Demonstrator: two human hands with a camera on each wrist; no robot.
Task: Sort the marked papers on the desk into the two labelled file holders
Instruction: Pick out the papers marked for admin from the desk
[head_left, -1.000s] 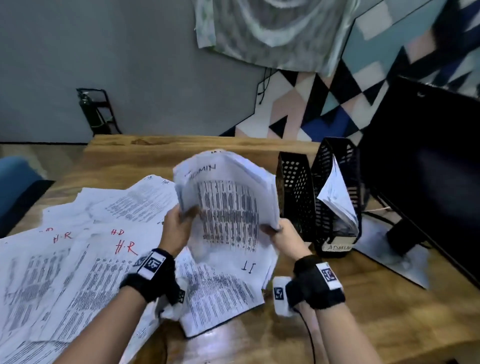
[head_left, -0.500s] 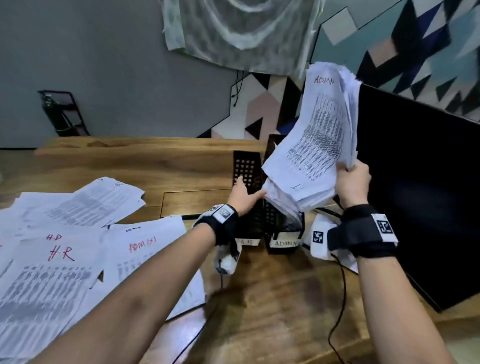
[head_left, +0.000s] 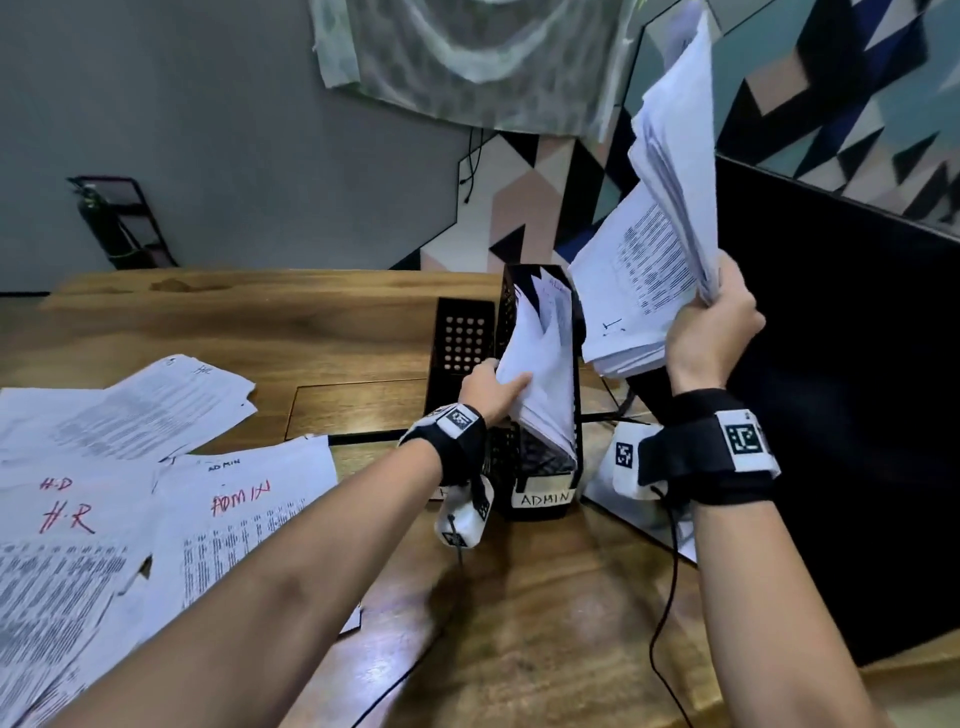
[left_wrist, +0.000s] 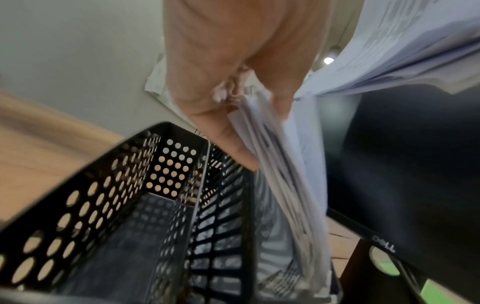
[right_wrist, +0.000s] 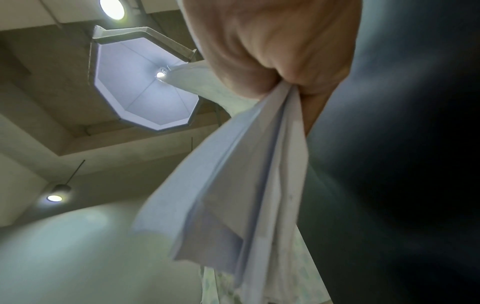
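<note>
Two black mesh file holders stand side by side at the desk's back. The right holder (head_left: 540, 496) carries an ADMIN label and holds a sheaf of papers (head_left: 540, 364). My left hand (head_left: 491, 387) pinches those filed papers (left_wrist: 283, 185) at their left edge, thumb on one side and fingers behind. The left holder (head_left: 460, 338) is empty inside (left_wrist: 135, 236); its label is hidden by my wrist. My right hand (head_left: 714, 332) grips a thick stack of printed papers (head_left: 660, 228) raised above and right of the ADMIN holder, also seen edge-on as the stack (right_wrist: 249, 185).
Loose sheets marked H.R (head_left: 67, 519) and ADMIN (head_left: 239, 501) in red cover the desk's left side. A black monitor (head_left: 841, 389) stands close on the right, its stand (left_wrist: 376, 277) beside the holders. A cable (head_left: 670, 597) runs over the wooden desk (head_left: 519, 623).
My right hand has lifted the stack higher and further right over the ADMIN holder. My left hand left the left holder's front and now pinches the papers standing in the ADMIN holder.
</note>
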